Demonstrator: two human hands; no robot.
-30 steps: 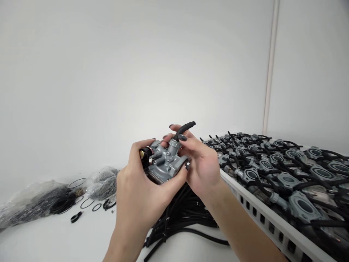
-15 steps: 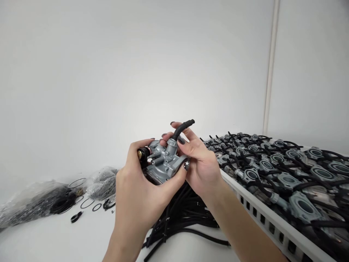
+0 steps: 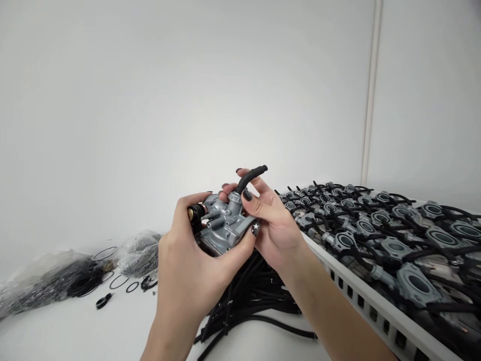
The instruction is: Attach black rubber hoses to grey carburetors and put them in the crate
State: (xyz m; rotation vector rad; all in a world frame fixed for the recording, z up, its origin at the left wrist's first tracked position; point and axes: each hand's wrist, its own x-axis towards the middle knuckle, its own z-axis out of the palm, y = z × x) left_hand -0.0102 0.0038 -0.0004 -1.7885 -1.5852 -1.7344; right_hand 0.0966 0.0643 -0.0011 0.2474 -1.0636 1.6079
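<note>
A grey metal carburetor (image 3: 221, 225) is held up in front of me, above the table. My left hand (image 3: 195, 260) wraps round its left side and underside, the thumb lying across the near flange. On its top neck sits a bent black rubber boot (image 3: 251, 178), pointing up and to the right. My right hand (image 3: 276, 220) closes on the carburetor's right side, its thumb pressing at the base of the boot and other fingers behind it. A black fitting with a brass centre (image 3: 193, 213) sticks out at the left. Part of the body is hidden by my fingers.
A white slotted crate (image 3: 370, 306) full of similar carburetors (image 3: 417, 283) stands at the right. Black hoses (image 3: 259, 296) lie beneath my hands. Plastic bags (image 3: 45, 281) of small parts and loose black rings (image 3: 132, 287) are at the left. A white wall rises behind.
Both hands keep nearly the same hold on the carburetor. The whole scene has shifted very slightly left in view.
</note>
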